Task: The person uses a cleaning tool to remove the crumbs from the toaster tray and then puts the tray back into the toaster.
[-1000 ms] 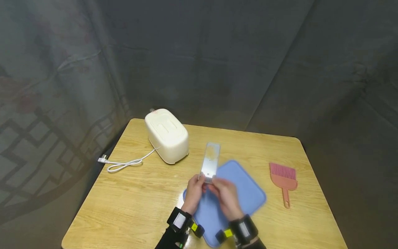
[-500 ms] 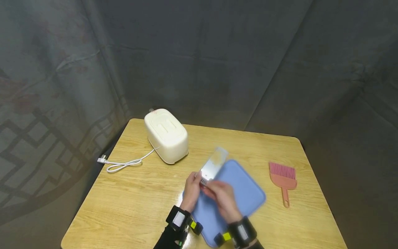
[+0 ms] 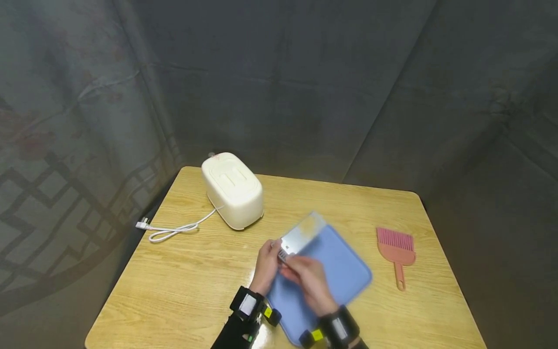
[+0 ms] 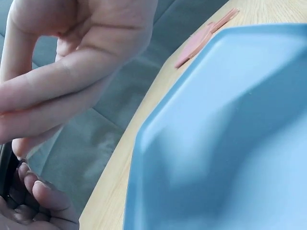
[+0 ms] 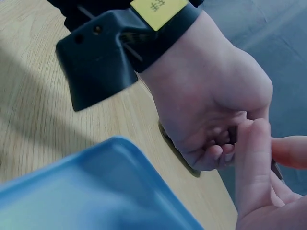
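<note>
Both hands, left hand [image 3: 267, 264] and right hand [image 3: 305, 276], pinch the near end of a metal tray [image 3: 302, 234], its long axis slanting toward upper right over the blue mat [image 3: 344, 271].

Blue tray [image 3: 344, 271], pink brush [image 3: 396, 249], cream toaster [image 3: 232, 189]

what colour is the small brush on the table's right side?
Pink, bristles and handle alike: the brush lies on the wooden table. Best seen in the head view.

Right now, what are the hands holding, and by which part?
Both hands, left hand and right hand, grip a flat metal crumb tray by its near end, over the blue tray.
</note>
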{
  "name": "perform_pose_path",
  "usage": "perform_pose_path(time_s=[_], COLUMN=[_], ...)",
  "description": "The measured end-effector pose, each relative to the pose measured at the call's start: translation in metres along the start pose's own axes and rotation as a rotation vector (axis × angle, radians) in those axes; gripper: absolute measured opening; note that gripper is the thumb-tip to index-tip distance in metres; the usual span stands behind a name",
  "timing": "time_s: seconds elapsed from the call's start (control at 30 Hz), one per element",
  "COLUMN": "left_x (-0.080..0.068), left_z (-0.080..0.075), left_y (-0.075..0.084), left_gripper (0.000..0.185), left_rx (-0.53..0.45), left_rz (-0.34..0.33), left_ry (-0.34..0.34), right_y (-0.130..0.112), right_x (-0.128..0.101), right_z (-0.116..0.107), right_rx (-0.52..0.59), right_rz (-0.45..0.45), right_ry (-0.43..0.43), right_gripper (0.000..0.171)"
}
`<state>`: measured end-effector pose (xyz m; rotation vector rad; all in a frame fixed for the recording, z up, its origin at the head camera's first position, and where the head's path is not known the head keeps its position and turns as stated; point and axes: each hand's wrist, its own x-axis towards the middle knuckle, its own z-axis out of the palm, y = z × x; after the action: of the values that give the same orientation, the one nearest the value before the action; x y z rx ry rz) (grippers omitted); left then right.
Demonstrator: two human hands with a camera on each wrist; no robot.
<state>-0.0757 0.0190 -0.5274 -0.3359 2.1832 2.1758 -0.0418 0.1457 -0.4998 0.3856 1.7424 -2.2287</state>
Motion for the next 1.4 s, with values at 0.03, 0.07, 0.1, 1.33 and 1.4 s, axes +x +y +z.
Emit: perform_pose_path(time_s=[0.03, 0.07, 0.1, 1.33, 1.4], left_x=[0.0, -0.001, -0.002, 0.0, 0.001], left_z=[-0.001, -0.001, -0.002, -0.046, -0.046], left_y=[0.0, 0.002, 0.002, -0.003, -0.003], left_gripper=[0.031, 0.031, 0.032, 0.039, 0.039], left_rx=[-0.003, -0.004, -0.014, -0.181, -0.175], left_rz=[-0.002, 0.003, 0.002, -0.038, -0.036], left_ry=[-0.013, -0.026, -0.036, -0.039, -0.037], right_y=[-0.001, -0.001, -0.002, -0.049, -0.046], right_x=[-0.001, -0.001, -0.002, 0.014, 0.019], right_z=[-0.002, -0.005, -0.008, -0.245, -0.259], right_rx=[-0.012, -0.021, -0.033, -1.292, -1.484], right_rz=[0.0, 0.002, 0.005, -0.192, -0.337], right_ry=[0.001, 0.002, 0.004, 0.417, 0.351], right_gripper=[0.039, 0.04, 0.041, 0.027, 0.028])
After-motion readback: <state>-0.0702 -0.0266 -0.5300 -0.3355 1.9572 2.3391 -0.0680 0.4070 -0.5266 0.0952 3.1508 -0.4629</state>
